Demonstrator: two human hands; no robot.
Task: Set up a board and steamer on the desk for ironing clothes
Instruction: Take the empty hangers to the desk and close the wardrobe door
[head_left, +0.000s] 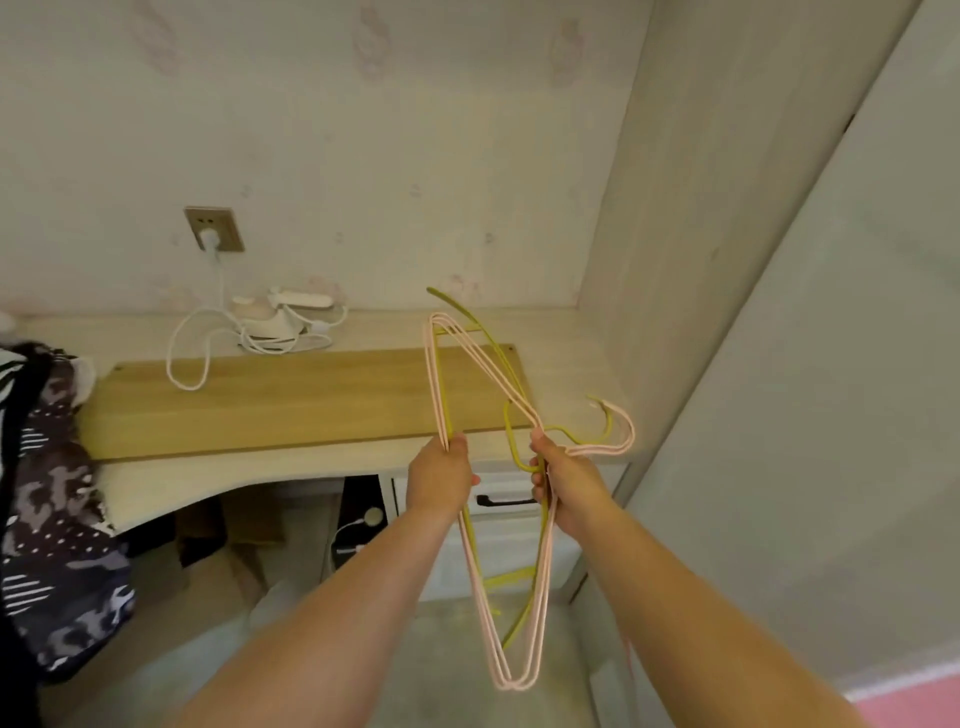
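Note:
A wooden board (291, 400) lies flat on the pale desk (156, 483). Behind it, by the wall, a white steamer (270, 322) rests with its cord (182, 358) looped onto the board and plugged into the wall socket (214, 228). I hold a bunch of pink and yellow-green wire hangers (488, 384) in front of the desk's right end. My left hand (441, 473) grips one side of the bunch. My right hand (563, 478) grips the necks just below the hooks (615, 421).
Patterned dark clothes (57, 499) hang over the desk's left end. A drawer with a black handle (506, 500) sits under the desk behind the hangers. A tall cabinet side (675, 260) closes off the right. Boxes (218, 535) and cables are under the desk.

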